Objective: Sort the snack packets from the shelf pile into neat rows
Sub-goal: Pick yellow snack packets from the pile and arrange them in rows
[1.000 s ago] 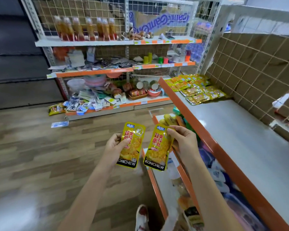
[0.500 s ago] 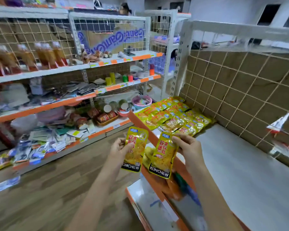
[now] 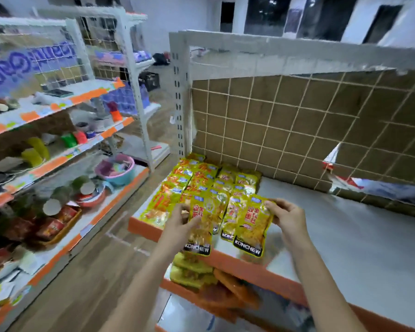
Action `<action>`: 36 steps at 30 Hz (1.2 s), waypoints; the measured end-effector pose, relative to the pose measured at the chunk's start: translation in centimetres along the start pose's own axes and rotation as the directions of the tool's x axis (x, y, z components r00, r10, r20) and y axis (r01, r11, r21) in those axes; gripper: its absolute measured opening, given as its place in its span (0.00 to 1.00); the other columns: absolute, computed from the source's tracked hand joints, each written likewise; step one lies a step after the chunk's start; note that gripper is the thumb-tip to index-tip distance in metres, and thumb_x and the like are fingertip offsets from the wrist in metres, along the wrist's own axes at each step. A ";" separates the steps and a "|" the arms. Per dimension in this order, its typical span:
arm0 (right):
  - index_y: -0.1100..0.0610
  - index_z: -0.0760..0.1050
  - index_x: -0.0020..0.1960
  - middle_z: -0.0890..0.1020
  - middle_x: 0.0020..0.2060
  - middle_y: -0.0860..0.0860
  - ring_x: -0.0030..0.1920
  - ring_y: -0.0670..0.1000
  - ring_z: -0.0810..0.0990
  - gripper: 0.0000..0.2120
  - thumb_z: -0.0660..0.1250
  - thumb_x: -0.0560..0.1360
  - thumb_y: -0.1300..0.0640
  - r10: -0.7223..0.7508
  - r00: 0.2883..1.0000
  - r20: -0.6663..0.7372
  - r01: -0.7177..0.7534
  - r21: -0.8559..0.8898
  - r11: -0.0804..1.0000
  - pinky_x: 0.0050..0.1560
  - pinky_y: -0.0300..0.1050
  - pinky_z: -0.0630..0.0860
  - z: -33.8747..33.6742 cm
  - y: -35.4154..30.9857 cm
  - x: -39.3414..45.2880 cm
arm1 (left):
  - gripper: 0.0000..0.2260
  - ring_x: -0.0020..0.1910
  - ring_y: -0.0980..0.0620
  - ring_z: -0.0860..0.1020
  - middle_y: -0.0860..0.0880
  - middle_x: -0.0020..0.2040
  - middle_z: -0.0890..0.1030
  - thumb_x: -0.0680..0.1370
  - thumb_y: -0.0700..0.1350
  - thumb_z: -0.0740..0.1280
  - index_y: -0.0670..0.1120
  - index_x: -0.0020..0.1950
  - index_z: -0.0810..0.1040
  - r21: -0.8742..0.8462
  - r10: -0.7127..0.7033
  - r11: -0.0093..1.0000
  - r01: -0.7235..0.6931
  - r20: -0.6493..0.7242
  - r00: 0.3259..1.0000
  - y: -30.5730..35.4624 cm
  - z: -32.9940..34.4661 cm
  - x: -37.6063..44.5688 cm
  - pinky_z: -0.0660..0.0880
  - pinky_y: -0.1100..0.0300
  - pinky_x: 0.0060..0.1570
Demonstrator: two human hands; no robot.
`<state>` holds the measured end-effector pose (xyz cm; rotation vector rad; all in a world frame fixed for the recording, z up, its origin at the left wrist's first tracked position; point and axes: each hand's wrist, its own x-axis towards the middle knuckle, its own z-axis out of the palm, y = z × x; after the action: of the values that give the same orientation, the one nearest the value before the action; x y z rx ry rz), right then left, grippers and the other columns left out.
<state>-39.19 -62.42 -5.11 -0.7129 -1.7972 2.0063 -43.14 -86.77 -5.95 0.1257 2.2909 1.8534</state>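
- We hold one yellow snack packet in each hand, both upright with the black KONCHEW band at the bottom, above the front edge of the grey shelf.
- Our left hand has its fingers curled round the left edge of the left packet; the frame is blurred here, so we cannot tell exactly how the thumb lies.
- Our right hand pinches the upper right edge of the right packet between thumb and fingers.
- Behind these two, the rows of yellow packets lie flat on the shelf's far left corner, overlapping, against the brown grid back panel.
- On the tier below, a pile of yellow and orange packets sits near its left end.
- On the shelving across the aisle, a pink and blue basin holds blurred coloured items, and a shallow basket holds red packets.
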 end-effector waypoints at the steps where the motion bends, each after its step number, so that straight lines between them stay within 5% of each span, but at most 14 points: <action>1: 0.62 0.77 0.43 0.80 0.26 0.47 0.25 0.39 0.76 0.04 0.67 0.73 0.70 -0.003 0.999 -0.051 0.003 0.000 1.000 0.27 0.31 0.74 0.4 0.0 0.3 | 0.11 0.38 0.48 0.76 0.45 0.39 0.75 0.75 0.42 0.70 0.52 0.45 0.67 0.045 0.017 0.999 -0.021 0.079 0.997 0.0 -0.1 0.8 0.69 0.57 0.41; 6: 0.66 0.77 0.51 0.78 0.33 0.53 0.27 0.41 0.76 0.07 0.68 0.73 0.69 -0.029 0.983 -0.181 0.011 -0.101 0.995 0.27 0.31 0.72 2.2 0.1 0.2 | 0.11 0.48 0.50 0.71 0.48 0.49 0.73 0.76 0.42 0.68 0.47 0.53 0.67 0.191 0.114 0.970 -0.152 0.196 0.974 0.9 0.5 3.5 0.66 0.60 0.42; 11: 0.65 0.79 0.48 0.79 0.33 0.52 0.34 0.49 0.77 0.05 0.69 0.72 0.68 -0.053 0.976 -0.213 0.003 -0.230 0.973 0.37 0.38 0.74 3.3 0.5 -0.3 | 0.13 0.43 0.48 0.71 0.49 0.45 0.72 0.76 0.40 0.68 0.41 0.57 0.68 0.292 0.197 0.922 -0.253 0.209 0.958 1.1 0.8 4.3 0.62 0.62 0.35; 14: 0.54 0.80 0.39 0.81 0.35 0.51 0.41 0.52 0.79 0.06 0.73 0.69 0.64 -0.066 0.978 -0.199 -0.014 -0.374 0.927 0.46 0.46 0.75 3.9 1.2 -0.8 | 0.18 0.49 0.46 0.74 0.44 0.53 0.75 0.76 0.39 0.68 0.38 0.63 0.68 0.349 0.194 0.899 -0.263 0.221 0.956 0.6 0.8 3.8 0.66 0.61 0.44; 17: 0.54 0.80 0.43 0.81 0.37 0.51 0.40 0.48 0.79 0.04 0.72 0.70 0.62 -0.095 0.980 -0.177 0.001 -0.468 0.884 0.43 0.38 0.73 4.8 1.5 -1.9 | 0.24 0.63 0.44 0.67 0.41 0.63 0.68 0.77 0.38 0.66 0.37 0.70 0.62 0.451 0.230 0.829 -0.331 0.265 0.936 0.0 1.1 2.9 0.62 0.63 0.57; 20: 0.53 0.79 0.48 0.79 0.40 0.49 0.42 0.48 0.77 0.04 0.70 0.73 0.58 -0.149 0.973 -0.179 0.024 -0.562 0.827 0.43 0.40 0.73 5.3 1.7 -2.6 | 0.26 0.63 0.42 0.64 0.39 0.63 0.64 0.78 0.37 0.63 0.37 0.73 0.57 0.532 0.250 0.756 -0.382 0.303 0.919 -0.4 1.4 2.4 0.61 0.61 0.59; 23: 0.47 0.76 0.56 0.75 0.48 0.44 0.50 0.47 0.75 0.10 0.66 0.75 0.51 -0.170 0.981 -0.098 0.037 -0.759 0.650 0.50 0.46 0.73 5.5 2.2 -3.4 | 0.23 0.63 0.39 0.63 0.37 0.64 0.62 0.77 0.38 0.61 0.37 0.70 0.61 0.616 0.238 0.681 -0.396 0.324 0.915 -0.7 1.9 2.2 0.62 0.54 0.61; 28: 0.54 0.64 0.72 0.69 0.65 0.53 0.66 0.53 0.63 0.26 0.65 0.77 0.49 -0.233 0.972 -0.026 0.091 -0.875 0.476 0.63 0.42 0.61 6.3 3.0 -4.4 | 0.23 0.71 0.38 0.52 0.36 0.72 0.52 0.78 0.42 0.61 0.40 0.71 0.58 0.736 0.175 0.546 -0.400 0.366 0.914 -0.6 2.1 2.0 0.55 0.51 0.69; 33: 0.54 0.45 0.78 0.47 0.77 0.52 0.76 0.53 0.47 0.31 0.53 0.81 0.45 -0.173 0.978 0.119 0.151 -0.971 0.186 0.72 0.50 0.56 6.9 3.8 -5.9 | 0.26 0.70 0.41 0.54 0.41 0.72 0.55 0.79 0.45 0.61 0.42 0.74 0.56 0.695 0.214 0.525 -0.492 0.452 0.866 -1.0 1.5 2.3 0.54 0.55 0.69; 36: 0.57 0.58 0.75 0.58 0.76 0.54 0.74 0.53 0.59 0.26 0.52 0.80 0.49 -0.278 0.956 0.089 0.151 -0.965 0.213 0.70 0.51 0.65 7.4 5.2 -7.4 | 0.27 0.73 0.41 0.51 0.41 0.74 0.52 0.80 0.46 0.60 0.42 0.75 0.53 0.695 0.256 0.484 -0.531 0.468 0.846 -1.3 1.3 1.9 0.52 0.54 0.71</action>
<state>-37.13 -73.34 -8.76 -0.7413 -2.7930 0.3654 -44.65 -85.49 -7.62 1.0885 2.8083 0.6059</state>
